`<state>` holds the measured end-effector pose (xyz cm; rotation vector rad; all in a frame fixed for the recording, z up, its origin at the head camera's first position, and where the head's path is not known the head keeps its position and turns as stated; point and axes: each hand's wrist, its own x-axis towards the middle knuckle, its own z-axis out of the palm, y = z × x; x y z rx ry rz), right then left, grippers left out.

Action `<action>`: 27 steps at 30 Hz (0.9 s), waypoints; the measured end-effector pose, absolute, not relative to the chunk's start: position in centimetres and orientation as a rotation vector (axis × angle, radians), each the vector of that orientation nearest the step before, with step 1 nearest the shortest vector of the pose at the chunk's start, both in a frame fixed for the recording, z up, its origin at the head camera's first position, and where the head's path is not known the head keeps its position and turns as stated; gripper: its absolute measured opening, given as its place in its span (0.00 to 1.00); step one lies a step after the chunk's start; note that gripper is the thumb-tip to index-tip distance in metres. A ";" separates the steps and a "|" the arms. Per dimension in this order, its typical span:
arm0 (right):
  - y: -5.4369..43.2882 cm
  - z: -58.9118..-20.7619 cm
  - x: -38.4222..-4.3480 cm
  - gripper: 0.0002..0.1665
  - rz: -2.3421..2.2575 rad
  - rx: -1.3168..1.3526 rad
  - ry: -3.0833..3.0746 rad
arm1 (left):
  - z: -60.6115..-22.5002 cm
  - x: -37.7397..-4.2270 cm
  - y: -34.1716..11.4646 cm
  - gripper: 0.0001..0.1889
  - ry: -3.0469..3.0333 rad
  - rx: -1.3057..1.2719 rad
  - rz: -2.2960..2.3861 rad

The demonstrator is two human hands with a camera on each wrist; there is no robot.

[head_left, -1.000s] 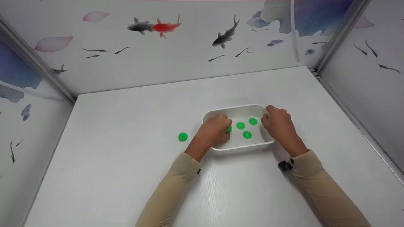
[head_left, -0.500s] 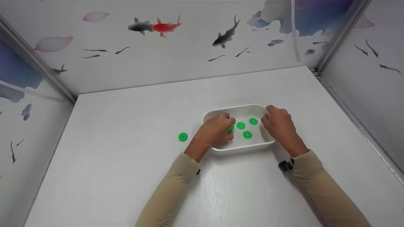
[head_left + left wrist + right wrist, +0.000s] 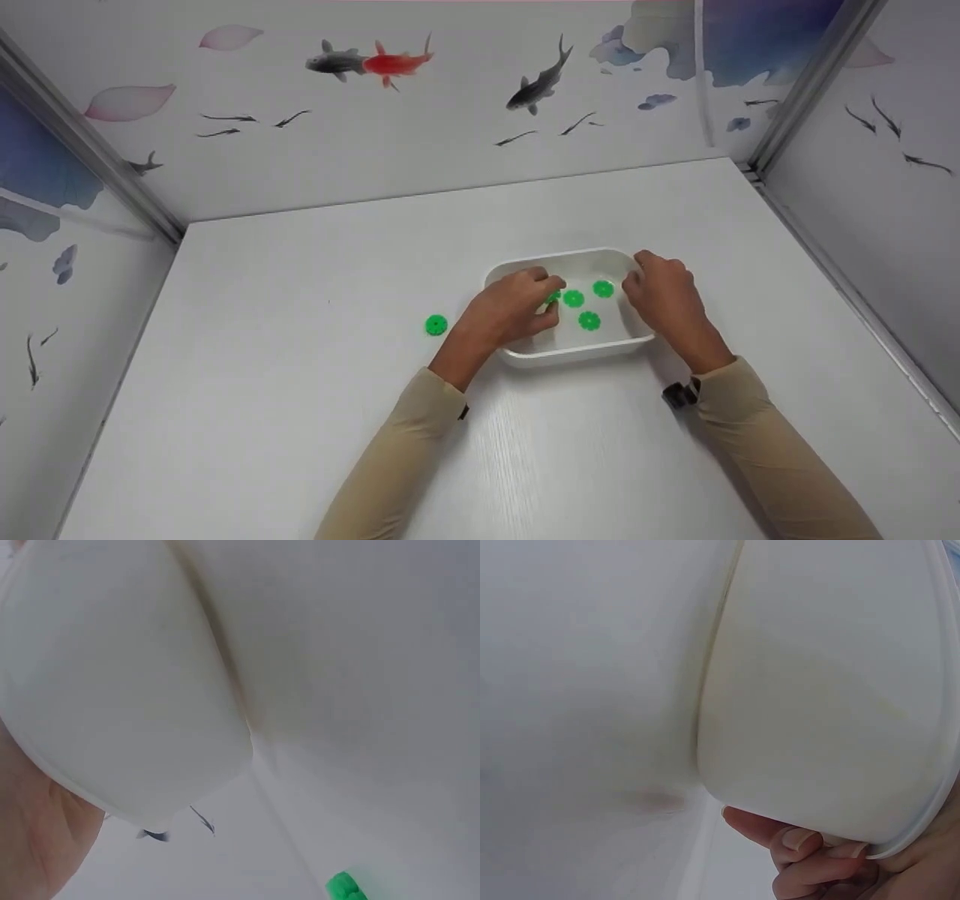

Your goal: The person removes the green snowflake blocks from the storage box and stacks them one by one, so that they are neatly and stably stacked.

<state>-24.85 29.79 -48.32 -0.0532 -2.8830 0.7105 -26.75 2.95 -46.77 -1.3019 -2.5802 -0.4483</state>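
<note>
In the head view a shallow white plastic tray (image 3: 585,351) sits on the white table. My left hand (image 3: 506,311) reaches over its left end, with a green notched plastic disc (image 3: 553,296) between thumb and index finger, partly hidden by the fingers. Three more green notched discs (image 3: 589,321) lie flat on the tray floor. My right hand (image 3: 664,289) grips the tray's right end. The right wrist view shows its curled fingers (image 3: 810,859) against the outside of the tray wall (image 3: 817,690).
Left of the tray, a single thicker-looking green notched piece (image 3: 436,325) lies on the table (image 3: 300,360); its green edge also enters the left wrist view. White panels (image 3: 450,150) printed with fish and petals stand along the back and both sides.
My left hand's thumb and index finger have spread apart and shifted slightly right and away, the green disc between them moving the same way. The right hand stays on the tray.
</note>
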 end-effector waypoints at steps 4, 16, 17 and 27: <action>29.9 -48.3 -24.8 0.16 0.718 -0.054 -2.896 | -46.5 -26.5 2.2 0.13 -2.515 -1.326 -0.471; 29.9 -48.1 -24.7 0.16 0.727 -0.042 -2.895 | -45.7 -25.6 -0.7 0.15 -2.456 -1.327 -0.538; 29.9 -48.1 -24.7 0.16 0.730 -0.040 -2.893 | -45.7 -25.5 -0.9 0.15 -2.459 -1.322 -0.539; 29.9 -48.1 -24.7 0.19 0.713 -0.027 -2.889 | -45.2 -24.7 -3.1 0.19 -2.540 -1.277 -0.605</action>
